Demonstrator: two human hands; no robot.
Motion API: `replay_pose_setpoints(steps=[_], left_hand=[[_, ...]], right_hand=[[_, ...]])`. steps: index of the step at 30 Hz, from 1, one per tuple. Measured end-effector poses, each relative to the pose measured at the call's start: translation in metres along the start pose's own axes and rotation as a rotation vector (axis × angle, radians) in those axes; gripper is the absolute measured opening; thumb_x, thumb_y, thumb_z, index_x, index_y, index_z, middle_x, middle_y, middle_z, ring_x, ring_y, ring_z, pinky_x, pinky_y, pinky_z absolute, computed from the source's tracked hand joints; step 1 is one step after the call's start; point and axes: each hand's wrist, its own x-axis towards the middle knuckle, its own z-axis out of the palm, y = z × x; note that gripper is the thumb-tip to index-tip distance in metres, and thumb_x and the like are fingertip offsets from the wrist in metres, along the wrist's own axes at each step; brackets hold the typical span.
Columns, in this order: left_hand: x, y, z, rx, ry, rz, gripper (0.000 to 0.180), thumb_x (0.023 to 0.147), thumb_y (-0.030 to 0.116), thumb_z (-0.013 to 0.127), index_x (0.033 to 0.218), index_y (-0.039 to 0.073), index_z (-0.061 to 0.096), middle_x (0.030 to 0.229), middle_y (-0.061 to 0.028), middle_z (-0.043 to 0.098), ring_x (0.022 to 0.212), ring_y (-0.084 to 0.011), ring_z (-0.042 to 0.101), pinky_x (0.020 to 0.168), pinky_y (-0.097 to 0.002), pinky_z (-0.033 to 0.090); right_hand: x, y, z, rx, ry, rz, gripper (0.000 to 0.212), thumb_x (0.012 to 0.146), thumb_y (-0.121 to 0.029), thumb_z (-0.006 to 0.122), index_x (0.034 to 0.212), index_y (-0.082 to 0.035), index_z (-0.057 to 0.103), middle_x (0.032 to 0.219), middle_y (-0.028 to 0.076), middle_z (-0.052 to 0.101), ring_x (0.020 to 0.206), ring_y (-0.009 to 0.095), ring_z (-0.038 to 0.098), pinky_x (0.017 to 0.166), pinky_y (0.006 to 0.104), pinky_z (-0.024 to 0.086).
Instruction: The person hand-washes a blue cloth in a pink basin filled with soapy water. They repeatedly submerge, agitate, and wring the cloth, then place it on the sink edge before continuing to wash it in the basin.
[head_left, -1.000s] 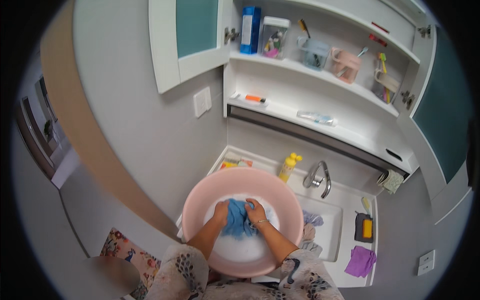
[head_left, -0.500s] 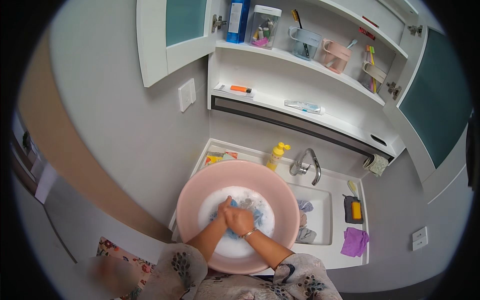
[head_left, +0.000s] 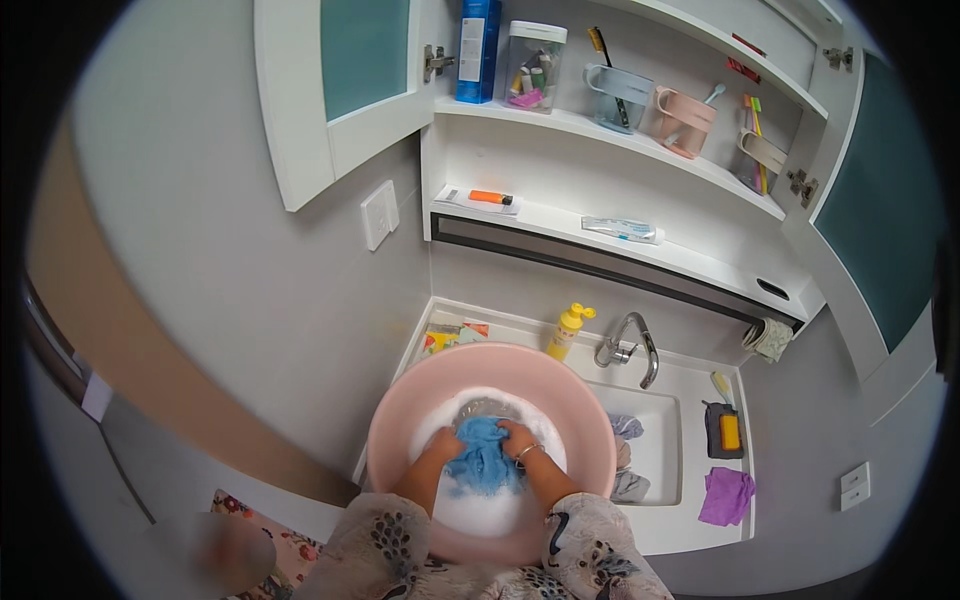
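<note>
A wet blue cloth (head_left: 484,455) is stretched between my two hands, just over white suds (head_left: 470,515) in a large pink basin (head_left: 395,420). My left hand (head_left: 441,443) grips the cloth's left edge, its fingers curled in. On the other side my right hand (head_left: 517,438), with a bracelet at the wrist, is closed on the upper right edge. The lower part of the cloth hangs into the foam. Behind it, greyish water shows through a gap in the suds.
Right of the basin is a white sink (head_left: 655,450) with several wet cloths (head_left: 628,487) and a chrome faucet (head_left: 640,350). A yellow pump bottle (head_left: 568,333) stands behind the basin. A purple cloth (head_left: 727,496) and yellow soap (head_left: 729,432) lie at right. Above, an open cabinet (head_left: 560,120) holds cups.
My hands were pressed together with the cloth bunched between them. They have moved apart, and the blue cloth is now spread out between them. The view has shifted slightly.
</note>
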Motion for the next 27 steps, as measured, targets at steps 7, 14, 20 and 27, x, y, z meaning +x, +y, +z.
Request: replay_pose_setpoints(steps=[7,14,20,27], left_hand=[[-0.025,0.081,-0.035,-1.365,-0.273,-0.41,0.031,0.08,0.027,0.057,0.098,0.003,0.054,0.09,-0.0134,0.058,0.083,-0.0256,0.055,0.076,-0.041,0.045],[-0.075,0.133,-0.039,-1.377,-0.272,-0.237,0.032,0.088,0.031,0.048,0.098,0.002,0.057,0.091,-0.0067,0.057,0.081,-0.0153,0.053,0.074,-0.0271,0.044],[-0.075,0.132,-0.036,-1.371,-0.267,-0.21,0.036,0.086,0.044,0.049,0.09,0.007,0.053,0.081,-0.0062,0.056,0.079,-0.0215,0.054,0.072,-0.0354,0.045],[-0.098,0.169,-0.05,-1.288,-0.343,-0.284,0.03,0.088,0.03,0.046,0.1,0.003,0.053,0.086,-0.0105,0.059,0.076,-0.0219,0.058,0.068,-0.0355,0.049]], right_hand=[[-0.03,-0.065,-0.022,0.551,0.151,-0.179,0.021,0.076,-0.011,0.049,0.092,-0.008,0.062,0.079,0.013,0.062,0.069,0.023,0.058,0.069,0.0302,0.047],[-0.027,-0.072,-0.031,0.035,0.343,-0.111,0.03,0.084,-0.03,0.045,0.071,-0.009,0.061,0.072,0.017,0.061,0.064,0.034,0.058,0.06,0.0427,0.046],[-0.069,-0.113,-0.047,-0.081,0.336,-0.238,0.042,0.087,-0.035,0.037,0.067,-0.008,0.062,0.07,0.017,0.061,0.065,0.035,0.059,0.06,0.0452,0.047],[-0.009,-0.054,-0.046,-0.105,0.249,-0.098,0.034,0.089,-0.025,0.037,0.077,-0.006,0.063,0.077,0.022,0.061,0.075,0.037,0.06,0.069,0.0422,0.048]])
